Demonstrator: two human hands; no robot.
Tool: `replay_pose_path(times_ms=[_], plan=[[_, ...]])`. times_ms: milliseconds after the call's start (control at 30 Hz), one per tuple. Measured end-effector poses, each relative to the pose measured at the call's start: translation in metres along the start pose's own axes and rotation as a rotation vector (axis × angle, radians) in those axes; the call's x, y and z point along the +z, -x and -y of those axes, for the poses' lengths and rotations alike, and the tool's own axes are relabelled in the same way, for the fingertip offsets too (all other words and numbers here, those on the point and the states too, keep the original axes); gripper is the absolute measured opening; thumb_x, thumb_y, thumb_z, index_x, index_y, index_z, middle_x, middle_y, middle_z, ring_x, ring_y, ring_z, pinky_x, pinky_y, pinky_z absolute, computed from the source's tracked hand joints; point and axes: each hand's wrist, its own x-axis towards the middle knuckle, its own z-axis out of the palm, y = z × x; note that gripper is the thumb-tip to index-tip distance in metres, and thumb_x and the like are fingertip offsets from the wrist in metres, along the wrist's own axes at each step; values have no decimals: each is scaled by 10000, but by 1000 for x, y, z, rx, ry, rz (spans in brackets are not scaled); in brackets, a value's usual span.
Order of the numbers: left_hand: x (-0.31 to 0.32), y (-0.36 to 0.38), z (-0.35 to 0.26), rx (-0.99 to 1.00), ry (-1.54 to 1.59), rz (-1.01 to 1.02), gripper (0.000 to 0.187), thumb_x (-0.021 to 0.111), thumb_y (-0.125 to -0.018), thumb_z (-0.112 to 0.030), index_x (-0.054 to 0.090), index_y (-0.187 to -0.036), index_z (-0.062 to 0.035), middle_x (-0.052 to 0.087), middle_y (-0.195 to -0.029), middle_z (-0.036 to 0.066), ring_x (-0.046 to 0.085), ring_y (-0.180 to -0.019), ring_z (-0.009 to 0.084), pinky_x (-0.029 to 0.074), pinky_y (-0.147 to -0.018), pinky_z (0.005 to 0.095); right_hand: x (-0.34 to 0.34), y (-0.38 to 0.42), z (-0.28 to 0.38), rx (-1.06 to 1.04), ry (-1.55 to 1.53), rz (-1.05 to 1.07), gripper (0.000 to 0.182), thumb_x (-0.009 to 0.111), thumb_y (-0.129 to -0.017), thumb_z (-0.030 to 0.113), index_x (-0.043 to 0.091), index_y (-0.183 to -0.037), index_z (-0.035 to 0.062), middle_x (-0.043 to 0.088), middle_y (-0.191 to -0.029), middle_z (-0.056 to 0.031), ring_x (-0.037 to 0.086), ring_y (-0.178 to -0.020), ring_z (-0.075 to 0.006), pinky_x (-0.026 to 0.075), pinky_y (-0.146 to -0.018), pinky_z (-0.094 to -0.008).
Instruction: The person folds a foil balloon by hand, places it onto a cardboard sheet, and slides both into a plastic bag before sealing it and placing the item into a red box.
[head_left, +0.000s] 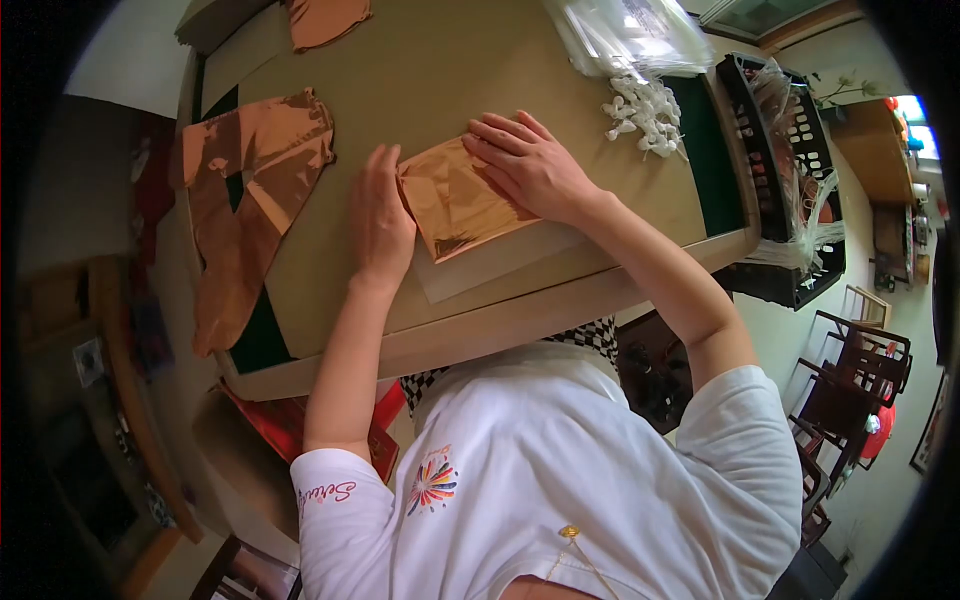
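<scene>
A folded copper-coloured foil balloon (445,195), flat and shiny, lies on the table in front of me. My right hand (530,165) rests on its right part with the fingers stretched out. My left hand (385,215) stands on edge along its left side, fingers straight and close together, touching or nearly touching the foil. Under the foil, a pale thin sheet (490,262) sticks out toward me. To the left, a larger flat copper foil balloon (250,170) with a small opening is spread out and hangs over the table edge.
Another copper foil piece (325,22) lies at the far edge. Clear plastic bags (640,35) and a heap of white tied strings (645,115) are at the back right. A black crate (745,130) stands beyond the table's right edge (735,245). Dark chairs (850,375) are farther right.
</scene>
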Motion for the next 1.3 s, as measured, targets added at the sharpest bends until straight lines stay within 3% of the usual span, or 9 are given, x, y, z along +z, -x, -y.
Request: replay_pose_path(times_ms=[167, 267, 300, 433, 800, 900, 1000, 1033, 1300], plan=[[-15, -23, -17, -277, 188, 62, 428, 499, -882, 8, 456, -1307, -9, 510, -1294, 206, 489, -1203, 358, 380, -1032, 446, 1, 0, 0, -4, 10, 0, 376, 567, -932, 235, 573, -1276, 84, 520, -1370, -79, 445, -1294, -247, 334, -1081, -463], [12, -25, -38, 16, -11, 105, 438, 480, -916, -52, 434, -1343, 31, 485, -1359, 217, 450, -1279, 365, 349, -1086, 429, 1, 0, 1, 3, 21, 7, 381, 573, -926, 232, 574, -1277, 84, 522, -1366, -80, 443, -1296, -247, 334, -1081, -467], [26, -20, -40, -20, -31, 232, 508, 466, -948, -135, 359, -1406, 56, 385, -1458, 224, 346, -1376, 346, 281, -1142, 432, 1, 0, 1, 6, 27, 5, 382, 575, -924, 230, 574, -1276, 83, 523, -1364, -81, 442, -1298, -248, 334, -1082, -469], [39, -4, -47, -2, -155, 225, 597, 483, -952, -238, 304, -1447, 43, 275, -1518, 229, 236, -1431, 342, 194, -1168, 472, -1, -1, 1, 10, 2, -2, 383, 579, -919, 224, 572, -1274, 79, 529, -1352, -82, 434, -1307, -250, 328, -1089, -474], [17, 14, -39, -28, -298, 271, 715, 505, -951, -410, 237, -1488, -21, 242, -1520, 257, 201, -1425, 413, 162, -1151, 549, 0, 2, 5, 47, 34, 28, 391, 571, -915, 194, 556, -1291, 87, 502, -1385, -90, 419, -1326, -231, 315, -1101, -486], [16, 15, -38, -14, -297, 268, 715, 510, -952, -404, 230, -1492, -26, 233, -1525, 255, 188, -1428, 414, 158, -1151, 554, -3, -2, 0, 150, -16, -100, 344, 572, -899, 166, 586, -1235, 93, 562, -1285, -95, 485, -1239, -260, 373, -1043, -468], [15, 14, -38, -19, -281, 265, 718, 516, -953, -391, 218, -1496, -29, 228, -1527, 254, 182, -1430, 414, 156, -1152, 556, -21, 3, -20, 416, -76, -150, 290, 584, -875, 150, 611, -1159, 99, 604, -1127, -86, 541, -1096, -287, 437, -931, -441], [15, 15, -38, -22, -274, 270, 719, 518, -953, -387, 214, -1497, -29, 228, -1527, 254, 181, -1430, 414, 156, -1152, 557, -23, 4, -30, 387, -44, -150, 221, 610, -849, 151, 631, -1065, 108, 606, -995, -67, 556, -985, -297, 458, -833, -420], [10, 14, -35, -2, -261, 284, 736, 542, -942, -375, 202, -1500, -35, 215, -1533, 247, 184, -1430, 412, 159, -1151, 560, -26, -17, -67, 352, -207, 90, 128, 649, -797, 81, 614, -914, 42, 606, -868, -102, 610, -828, -292, 504, -735, -367]])
